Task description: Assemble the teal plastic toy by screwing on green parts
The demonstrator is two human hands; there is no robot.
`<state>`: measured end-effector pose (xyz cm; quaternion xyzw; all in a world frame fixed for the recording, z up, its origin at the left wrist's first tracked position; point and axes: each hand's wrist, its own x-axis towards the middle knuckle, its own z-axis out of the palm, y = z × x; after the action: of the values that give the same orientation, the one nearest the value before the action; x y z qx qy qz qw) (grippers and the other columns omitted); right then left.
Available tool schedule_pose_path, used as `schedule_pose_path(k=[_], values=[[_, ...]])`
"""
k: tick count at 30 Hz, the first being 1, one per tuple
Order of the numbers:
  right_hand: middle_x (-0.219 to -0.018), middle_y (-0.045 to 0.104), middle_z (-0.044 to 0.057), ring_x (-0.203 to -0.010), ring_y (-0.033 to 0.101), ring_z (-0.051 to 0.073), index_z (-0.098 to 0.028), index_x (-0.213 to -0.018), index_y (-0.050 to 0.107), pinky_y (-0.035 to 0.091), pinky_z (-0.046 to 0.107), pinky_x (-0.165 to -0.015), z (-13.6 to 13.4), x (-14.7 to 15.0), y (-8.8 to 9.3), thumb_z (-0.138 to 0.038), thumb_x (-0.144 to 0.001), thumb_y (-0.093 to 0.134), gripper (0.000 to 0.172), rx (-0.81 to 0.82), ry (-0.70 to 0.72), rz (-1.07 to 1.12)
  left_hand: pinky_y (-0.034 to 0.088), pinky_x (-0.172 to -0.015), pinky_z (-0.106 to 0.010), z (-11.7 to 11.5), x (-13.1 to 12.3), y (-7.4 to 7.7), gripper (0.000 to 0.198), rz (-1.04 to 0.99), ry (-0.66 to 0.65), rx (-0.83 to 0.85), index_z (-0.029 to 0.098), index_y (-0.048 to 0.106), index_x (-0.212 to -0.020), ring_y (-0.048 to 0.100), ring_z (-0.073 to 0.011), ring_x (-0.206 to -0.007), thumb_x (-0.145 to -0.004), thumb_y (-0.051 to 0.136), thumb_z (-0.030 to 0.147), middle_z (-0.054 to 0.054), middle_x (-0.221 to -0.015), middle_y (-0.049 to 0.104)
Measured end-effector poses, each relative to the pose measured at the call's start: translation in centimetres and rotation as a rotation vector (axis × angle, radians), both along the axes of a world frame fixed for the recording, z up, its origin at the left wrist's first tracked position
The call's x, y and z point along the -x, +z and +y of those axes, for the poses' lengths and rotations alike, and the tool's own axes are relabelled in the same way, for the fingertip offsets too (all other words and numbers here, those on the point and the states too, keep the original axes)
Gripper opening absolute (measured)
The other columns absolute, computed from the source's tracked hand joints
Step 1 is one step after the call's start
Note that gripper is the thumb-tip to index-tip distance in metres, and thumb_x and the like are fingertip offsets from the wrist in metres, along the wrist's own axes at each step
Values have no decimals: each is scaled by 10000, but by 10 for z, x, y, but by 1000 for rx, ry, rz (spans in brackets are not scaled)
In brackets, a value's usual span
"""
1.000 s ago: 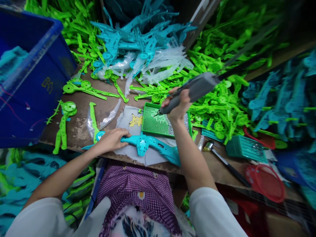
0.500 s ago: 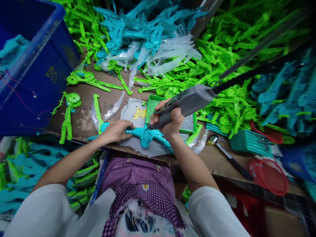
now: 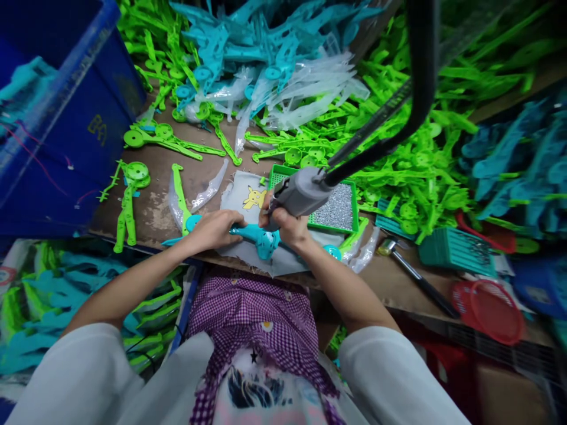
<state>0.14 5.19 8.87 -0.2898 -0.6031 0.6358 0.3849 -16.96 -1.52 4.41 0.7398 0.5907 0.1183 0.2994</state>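
Note:
A blue plastic toy part (image 3: pixel 264 243) lies on a grey cloth (image 3: pixel 292 262) at the table's front edge. My left hand (image 3: pixel 219 229) is closed on its left arm, holding it down. In my right hand (image 3: pixel 290 223) is a grey electric screwdriver (image 3: pixel 301 192), tilted, its front end over the middle of the blue part; the tip is hidden behind my fingers. Just behind stands a green tray (image 3: pixel 355 206) holding many small silvery screws (image 3: pixel 334 206). A green arm piece with a clear cover (image 3: pixel 178 198) sits at the blue part's left end.
Heaped green parts (image 3: pixel 398 159) and blue parts (image 3: pixel 248 41) fill the back. A blue bin (image 3: pixel 101 88) stands left. On the right lie a hammer (image 3: pixel 416 277), a teal basket (image 3: pixel 456 251) and a red basket (image 3: pixel 496 313). The screwdriver's black cable (image 3: pixel 420 82) hangs from above.
My right hand has moved slightly left, and the screwdriver has swung more upright, uncovering more of the screw tray. My left hand keeps its hold on the blue part.

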Motion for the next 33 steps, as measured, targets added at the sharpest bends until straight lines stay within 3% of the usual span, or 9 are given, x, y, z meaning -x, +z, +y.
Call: schedule_pose_path(k=[3, 6, 10, 13, 19, 25, 33], values=[[-471, 513, -40, -435, 527, 129, -221, -655, 549, 456, 294, -431, -2, -1, -4, -662, -571, 688, 470, -18, -12, 18, 453, -771, -328, 0, 1, -1, 286, 17, -24, 7, 255, 642, -1062, 631, -235, -978, -782, 669, 308, -23, -1098, 697], [-429, 484, -52, -394, 511, 136, -239, -687, 552, 422, 285, -383, 5, -6, 3, -723, -586, 651, 504, -15, -30, 70, 455, -791, -334, 0, 2, -1, 303, 22, -29, 10, 247, 628, -1085, 624, -241, -1008, -790, 664, 307, -34, -1120, 687], [-427, 452, -74, -365, 494, 127, -252, -734, 559, 395, 269, -369, 34, -19, 20, -762, -650, 570, 517, -103, -317, 229, 466, -804, -346, 0, 2, 0, 300, 13, -12, 3, 247, 633, -1080, 623, -255, -1025, -793, 656, 332, -43, -1107, 689], [-477, 500, -57, -421, 540, 132, -241, -726, 575, 449, 287, -446, 60, -29, 15, -740, -645, 609, 507, -235, -492, 111, 471, -826, -362, -1, 3, -1, 310, 12, -17, -6, 240, 633, -1090, 623, -262, -1029, -800, 651, 349, -57, -1112, 684], [-527, 514, -41, -460, 575, 131, -234, -772, 607, 467, 286, -476, 90, -37, -17, -794, -757, 404, 596, -322, -580, -1, 468, -874, -380, -4, 2, -1, 319, -4, -21, -45, 248, 630, -1136, 603, -257, -1049, -834, 627, 351, -65, -1108, 674], [-539, 483, -42, -413, 516, 104, -236, -751, 585, 398, 256, -401, 100, -37, -20, -811, -759, 356, 619, -292, -616, 46, 474, -888, -380, -4, 1, 1, 314, -1, -32, -38, 238, 639, -1140, 606, -258, -1067, -843, 625, 341, -60, -1129, 678], [-534, 448, -46, -413, 506, 105, -236, -792, 591, 401, 255, -408, 101, -38, -24, -823, -748, 348, 637, -270, -606, 22, 480, -899, -381, -4, 1, 0, 325, -7, -17, -52, 234, 646, -1142, 609, -253, -1065, -836, 630, 342, -64, -1144, 681]])
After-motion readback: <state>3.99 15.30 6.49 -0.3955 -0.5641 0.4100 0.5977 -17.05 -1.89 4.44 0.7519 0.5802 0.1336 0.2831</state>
